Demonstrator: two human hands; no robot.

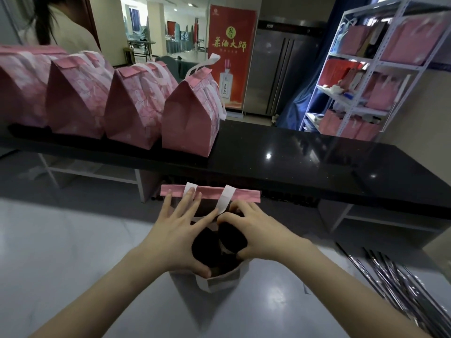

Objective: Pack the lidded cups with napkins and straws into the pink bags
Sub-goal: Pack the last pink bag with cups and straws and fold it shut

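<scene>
An open pink bag (244, 195) with white handles stands on the white counter right in front of me. Two cups with dark lids sit inside it, a left cup (203, 247) and a right cup (233, 236). My left hand (178, 236) lies over the bag's left side, fingers spread on its far rim and thumb by the left cup. My right hand (258, 234) is curled around the right cup's lid. Wrapped straws (390, 272) lie on the counter at the right. Napkins are not visible.
Several closed pink bags (136, 111) stand in a row on the raised black counter (292, 154) behind. A person (61, 25) stands at the far left. A white shelf (366, 76) with more bags is at the right.
</scene>
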